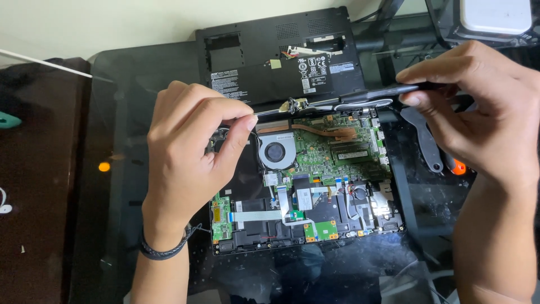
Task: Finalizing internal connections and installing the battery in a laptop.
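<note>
While the opened laptop [306,180] lies flat on the dark glass table [112,169], its lower shell serves as a tray for many parts. Inside it, a round cooling fan [277,153] sits near the upper left of the green main board [337,149], and a copper heat pipe [323,130] runs from the fan toward the right. Below the board there are flat white ribbon cables [257,215] and small green boards [221,217] at the left and lower edges of the shell. Behind the laptop, the removed black bottom cover [275,56] stands leaning against the wall, touching the upper edge of the shell.

The left hand [188,152] hovers over the upper left corner of the laptop, palm down and wrist bent, with a dark cord bracelet [163,247] on the wrist. Its thumb and forefinger are pinched on a thin metal tool [273,110] that points right, toward the hinge at the back edge of the laptop.

The right hand [478,107] is at the upper right corner of the laptop. Its fingers are closed on a thin black tool [388,90], which reaches left along the back edge. Just to the right of the laptop, a grey pry tool [424,138] lies on the table under this hand.
</note>
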